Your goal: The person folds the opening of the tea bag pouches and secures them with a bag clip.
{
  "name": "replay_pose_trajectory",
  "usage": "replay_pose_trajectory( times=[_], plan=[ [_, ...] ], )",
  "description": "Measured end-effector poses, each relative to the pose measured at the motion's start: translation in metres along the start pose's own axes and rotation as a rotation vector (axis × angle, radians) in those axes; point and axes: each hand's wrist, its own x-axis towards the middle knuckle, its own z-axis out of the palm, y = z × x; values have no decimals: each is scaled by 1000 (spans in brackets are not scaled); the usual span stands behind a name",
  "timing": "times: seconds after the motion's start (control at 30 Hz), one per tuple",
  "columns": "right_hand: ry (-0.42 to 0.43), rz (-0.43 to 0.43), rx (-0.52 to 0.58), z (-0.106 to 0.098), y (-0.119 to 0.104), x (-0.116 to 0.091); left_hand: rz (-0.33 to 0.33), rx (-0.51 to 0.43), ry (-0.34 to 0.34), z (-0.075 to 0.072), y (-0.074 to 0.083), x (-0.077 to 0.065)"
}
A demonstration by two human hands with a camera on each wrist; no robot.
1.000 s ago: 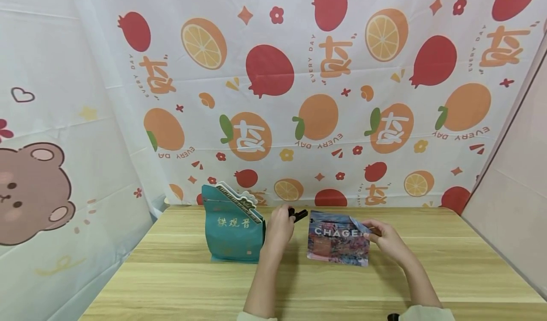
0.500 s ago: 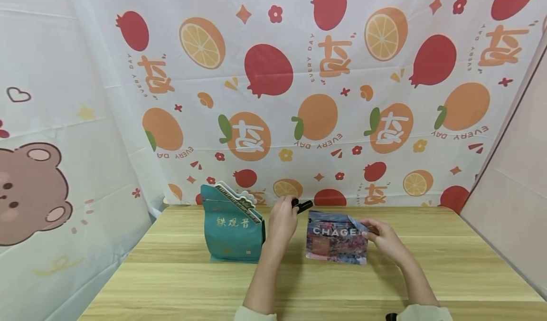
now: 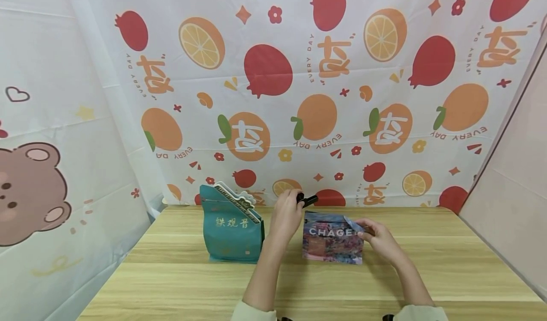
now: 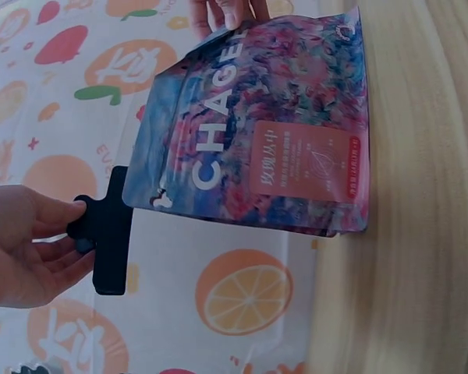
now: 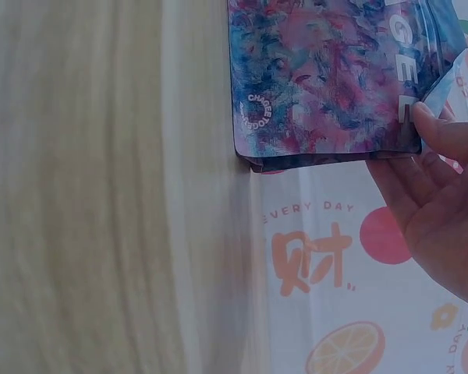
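Note:
My left hand (image 3: 285, 218) pinches a black bag clip (image 3: 309, 201) by its handle end. In the left wrist view the long bar of the clip (image 4: 111, 245) is at the upper corner of the pink-and-blue tea pouch (image 4: 242, 93), overlapping it in view; whether they touch I cannot tell. The pouch (image 3: 331, 245), lettered CHAGEE, stands upright on the table. My right hand (image 3: 380, 242) grips its upper right corner, where the top edge is folded over. In the right wrist view the thumb lies on the pouch front (image 5: 320, 86), with fingers behind it.
A teal pouch (image 3: 231, 235) with gold Chinese lettering stands to the left of my left forearm. A patterned, white-topped strip (image 3: 239, 200) runs along its slanted top. The wooden table (image 3: 179, 287) ends at a fruit-print cloth (image 3: 265, 121) behind.
My left hand has moved up and slightly right with the black bag clip, closer to the CHAGEE pouch's top. The pouch and right hand have shifted slightly left in view.

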Motion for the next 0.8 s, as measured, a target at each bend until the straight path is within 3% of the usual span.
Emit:
replay_pose_trajectory(
  times=[0.17, 0.43, 0.8],
  plan=[
    [-1, 8, -9, 2, -1, 0, 27, 5, -25, -3, 6, 0],
    [-8, 6, -13, 2, -1, 0, 112, -4, 14, 4, 12, -3],
    [-6, 48, -30, 4, -4, 0, 162, -48, -3, 8, 23, -5]
  ],
)
